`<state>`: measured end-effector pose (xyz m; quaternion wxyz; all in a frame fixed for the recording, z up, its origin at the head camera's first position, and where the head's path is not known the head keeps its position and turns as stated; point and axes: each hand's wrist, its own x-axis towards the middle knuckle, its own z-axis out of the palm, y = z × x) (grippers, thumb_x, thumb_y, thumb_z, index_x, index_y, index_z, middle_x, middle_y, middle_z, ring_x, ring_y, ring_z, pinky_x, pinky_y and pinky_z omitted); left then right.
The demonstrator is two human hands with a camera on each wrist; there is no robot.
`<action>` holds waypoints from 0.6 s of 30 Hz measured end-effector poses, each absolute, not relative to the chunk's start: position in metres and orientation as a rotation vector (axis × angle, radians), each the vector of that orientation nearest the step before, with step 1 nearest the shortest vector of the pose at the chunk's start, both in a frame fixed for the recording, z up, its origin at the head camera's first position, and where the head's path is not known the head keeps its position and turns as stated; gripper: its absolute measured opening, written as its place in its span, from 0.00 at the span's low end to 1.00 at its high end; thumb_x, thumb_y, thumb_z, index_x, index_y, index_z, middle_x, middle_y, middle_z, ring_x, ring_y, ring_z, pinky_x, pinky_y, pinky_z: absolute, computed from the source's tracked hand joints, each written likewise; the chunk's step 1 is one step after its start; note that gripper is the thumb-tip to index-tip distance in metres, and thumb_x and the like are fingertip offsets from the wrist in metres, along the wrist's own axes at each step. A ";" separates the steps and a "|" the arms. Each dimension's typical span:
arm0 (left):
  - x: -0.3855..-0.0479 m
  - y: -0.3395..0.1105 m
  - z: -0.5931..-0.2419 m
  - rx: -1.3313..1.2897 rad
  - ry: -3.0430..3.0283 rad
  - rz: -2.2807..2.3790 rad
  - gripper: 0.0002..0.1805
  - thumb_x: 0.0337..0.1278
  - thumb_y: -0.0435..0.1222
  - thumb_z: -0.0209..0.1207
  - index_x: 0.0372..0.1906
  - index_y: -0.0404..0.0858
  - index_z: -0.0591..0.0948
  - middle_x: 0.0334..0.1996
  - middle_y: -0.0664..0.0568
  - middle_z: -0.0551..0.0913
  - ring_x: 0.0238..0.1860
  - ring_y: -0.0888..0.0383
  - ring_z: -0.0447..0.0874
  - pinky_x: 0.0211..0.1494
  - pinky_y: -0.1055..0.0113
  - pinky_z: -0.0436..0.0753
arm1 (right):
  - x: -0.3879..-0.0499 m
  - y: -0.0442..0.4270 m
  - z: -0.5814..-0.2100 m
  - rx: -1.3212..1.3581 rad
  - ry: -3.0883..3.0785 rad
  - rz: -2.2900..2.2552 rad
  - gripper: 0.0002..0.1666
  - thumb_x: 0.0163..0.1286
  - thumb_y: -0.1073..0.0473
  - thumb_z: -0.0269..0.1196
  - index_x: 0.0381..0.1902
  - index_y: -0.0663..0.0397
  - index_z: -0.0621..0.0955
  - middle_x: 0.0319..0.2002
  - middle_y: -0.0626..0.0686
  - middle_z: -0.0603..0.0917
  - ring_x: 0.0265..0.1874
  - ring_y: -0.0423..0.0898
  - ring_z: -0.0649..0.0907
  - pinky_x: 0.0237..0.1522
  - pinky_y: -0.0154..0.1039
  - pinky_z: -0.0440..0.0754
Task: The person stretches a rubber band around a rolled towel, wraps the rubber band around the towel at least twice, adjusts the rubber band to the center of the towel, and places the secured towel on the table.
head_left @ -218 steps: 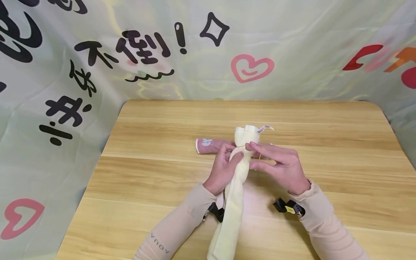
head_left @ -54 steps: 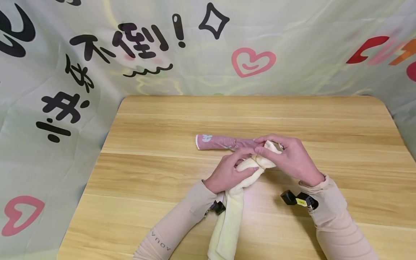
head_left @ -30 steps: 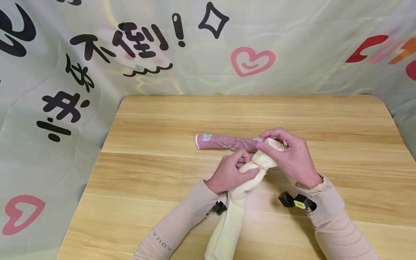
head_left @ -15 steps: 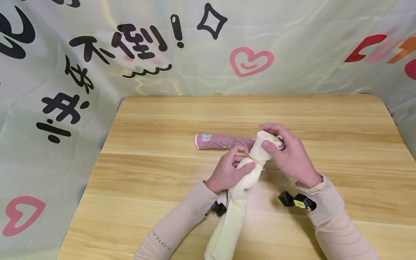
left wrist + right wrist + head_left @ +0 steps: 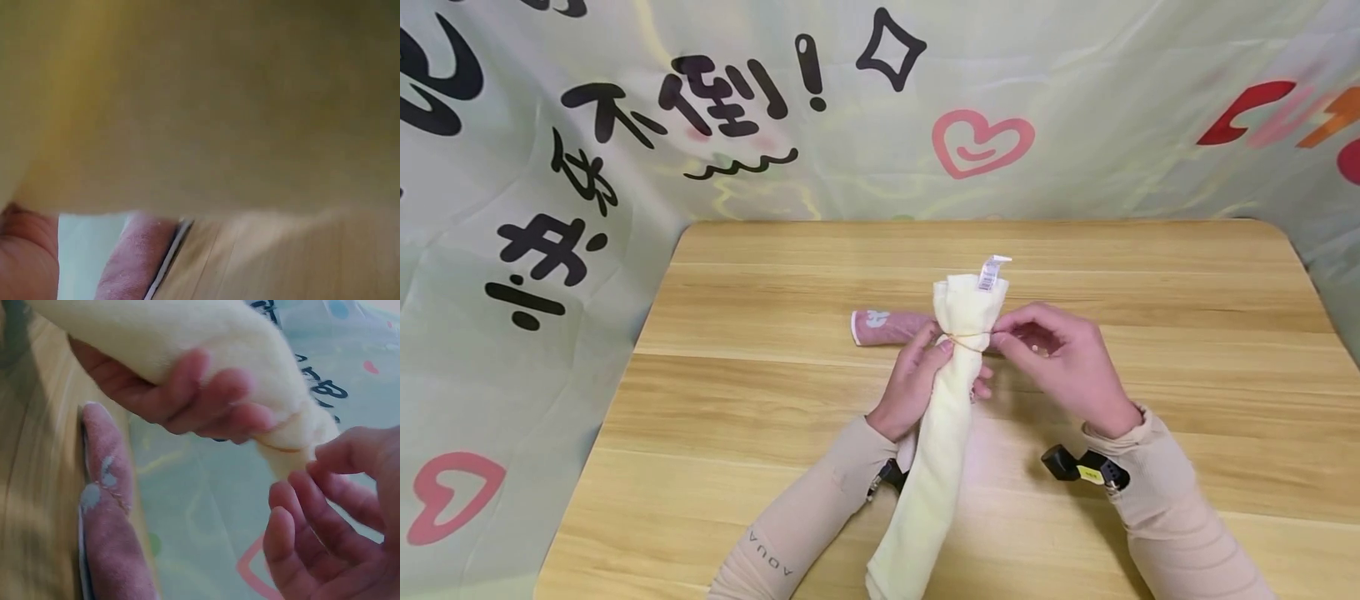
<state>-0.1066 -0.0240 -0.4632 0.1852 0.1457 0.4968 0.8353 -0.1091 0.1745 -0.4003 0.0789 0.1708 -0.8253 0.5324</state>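
Observation:
A rolled cream towel (image 5: 936, 467) slants up from the table's near edge, its bunched far end carrying a white label (image 5: 989, 273). A thin rubber band (image 5: 967, 337) circles it just below that end. My left hand (image 5: 906, 387) grips the roll under the band, thumb on top; its fingers (image 5: 215, 394) curl round the towel in the right wrist view. Beside the band, my right hand (image 5: 1063, 358) pinches with thumb and forefinger at the band's right side. Blurred towel (image 5: 212, 125) fills most of the left wrist view and hides the left fingers.
A rolled mauve towel (image 5: 891, 328) with pale blue patterns lies crosswise behind the cream one, partly hidden by it; a tie cinches its middle (image 5: 111, 490). The wooden table (image 5: 737, 400) meets a printed cloth backdrop (image 5: 850, 183) behind and at the sides.
The cream towel's banded end has swung from leaning right to nearly upright, its label now facing up. My right hand has gone from holding that end to pinching at the band.

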 end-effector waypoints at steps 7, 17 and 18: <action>-0.105 -0.025 -0.464 0.443 1.432 2.317 0.25 0.81 0.42 0.40 0.67 0.26 0.63 0.41 0.06 0.70 0.26 0.61 0.88 0.33 0.61 0.90 | -0.110 0.172 -0.406 0.705 -2.317 1.533 0.16 0.55 0.82 0.70 0.35 0.60 0.85 0.33 0.50 0.87 0.32 0.31 0.81 0.36 0.22 0.83; -0.106 -0.024 -0.464 0.383 1.500 2.256 0.20 0.79 0.37 0.43 0.66 0.30 0.63 0.42 0.07 0.72 0.25 0.58 0.86 0.30 0.67 0.88 | -0.110 0.172 -0.408 0.741 -2.366 1.515 0.16 0.52 0.81 0.69 0.35 0.60 0.86 0.33 0.53 0.85 0.33 0.32 0.81 0.35 0.23 0.83; -0.106 -0.024 -0.465 0.378 1.510 2.253 0.19 0.79 0.38 0.43 0.65 0.30 0.63 0.41 0.08 0.73 0.25 0.58 0.86 0.30 0.67 0.88 | -0.110 0.172 -0.408 0.731 -2.388 1.508 0.16 0.52 0.81 0.69 0.34 0.59 0.85 0.32 0.52 0.84 0.32 0.32 0.80 0.34 0.23 0.83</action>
